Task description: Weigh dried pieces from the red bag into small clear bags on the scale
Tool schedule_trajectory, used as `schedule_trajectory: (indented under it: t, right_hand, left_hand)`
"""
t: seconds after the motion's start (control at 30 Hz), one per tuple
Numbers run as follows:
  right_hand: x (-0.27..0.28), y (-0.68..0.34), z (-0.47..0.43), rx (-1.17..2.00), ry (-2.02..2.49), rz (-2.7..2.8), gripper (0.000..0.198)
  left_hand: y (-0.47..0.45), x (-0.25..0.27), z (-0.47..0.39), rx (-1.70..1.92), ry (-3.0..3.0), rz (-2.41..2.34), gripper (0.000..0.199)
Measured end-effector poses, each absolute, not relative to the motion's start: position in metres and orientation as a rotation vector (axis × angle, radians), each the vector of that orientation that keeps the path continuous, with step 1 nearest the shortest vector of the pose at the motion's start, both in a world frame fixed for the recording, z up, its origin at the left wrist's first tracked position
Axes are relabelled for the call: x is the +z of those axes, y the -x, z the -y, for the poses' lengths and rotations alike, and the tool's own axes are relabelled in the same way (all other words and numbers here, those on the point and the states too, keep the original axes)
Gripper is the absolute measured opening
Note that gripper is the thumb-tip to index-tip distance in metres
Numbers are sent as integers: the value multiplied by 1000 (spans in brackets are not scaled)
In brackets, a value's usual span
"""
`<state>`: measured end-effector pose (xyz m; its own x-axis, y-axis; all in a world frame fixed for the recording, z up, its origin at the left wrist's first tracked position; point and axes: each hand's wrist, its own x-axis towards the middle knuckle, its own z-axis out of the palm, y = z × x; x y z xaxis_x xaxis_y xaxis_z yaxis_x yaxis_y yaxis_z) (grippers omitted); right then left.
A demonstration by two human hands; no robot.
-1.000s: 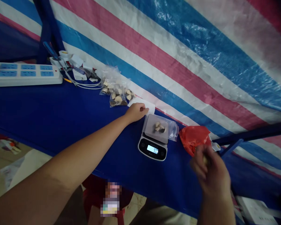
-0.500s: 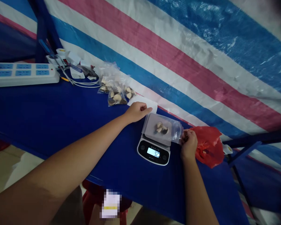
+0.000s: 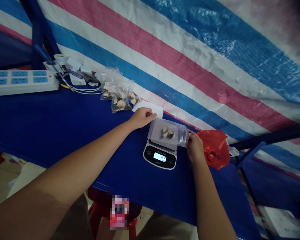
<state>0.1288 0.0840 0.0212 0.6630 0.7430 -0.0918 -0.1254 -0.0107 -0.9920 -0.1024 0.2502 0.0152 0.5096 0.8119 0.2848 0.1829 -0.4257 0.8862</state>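
A small white digital kitchen scale (image 3: pixel 160 162) with a black front panel stands on the blue table; its lit display seems to read 9.1. Across its platform lies a clear zip bag (image 3: pixel 182 134), with several pale and dark chunks (image 3: pixel 168 132), like dried mushroom pieces, on or in it. My right hand (image 3: pixel 195 146) is closed at the bag's right end, gripping its edge; a small pale bit shows by the fingertips. My left hand (image 3: pixel 142 118) rests loosely curled over a white paper (image 3: pixel 153 108), its thumb near the bag's upper left corner. Nothing shows inside its curl.
Several filled clear bags (image 3: pixel 120 101) lie behind my left hand. At the far left are a power strip (image 3: pixel 22 83), cables (image 3: pixel 87 90) and small tools. A red plastic bag (image 3: pixel 216 150) sits right of my right hand. Striped sheeting (image 3: pixel 150 43) rises behind the table.
The view has shifted slightly, so everything sits a little further left. The display reading seems to have gone from 9.2 to 9.1. Both hands keep nearly the same places.
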Motion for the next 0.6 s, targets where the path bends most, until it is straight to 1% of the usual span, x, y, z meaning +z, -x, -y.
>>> schedule_trajectory:
  t: [0.1, 0.17, 0.4, 0.47, 0.57, 0.6]
  right_hand:
    - [21, -128, -81, 678, 1460, 535, 52]
    - [21, -129, -79, 637, 1461, 533, 53]
    - [29, -128, -78, 607, 1379, 552, 40]
    - [37, -127, -77, 604, 1348, 528, 31]
    - [62, -116, -55, 593, 1217, 515, 11]
    - [73, -109, -41, 591, 1163, 541, 13]
  left_hand:
    - [102, 15, -250, 936, -1908, -824, 38]
    - [102, 15, -250, 941, -1907, -820, 38]
    - [103, 15, -250, 946, -1897, -816, 36]
    - [102, 16, -249, 944, -1898, -817, 36]
    - [102, 16, -249, 945, -1901, -820, 35]
    - [102, 16, -249, 944, -1900, -819, 35]
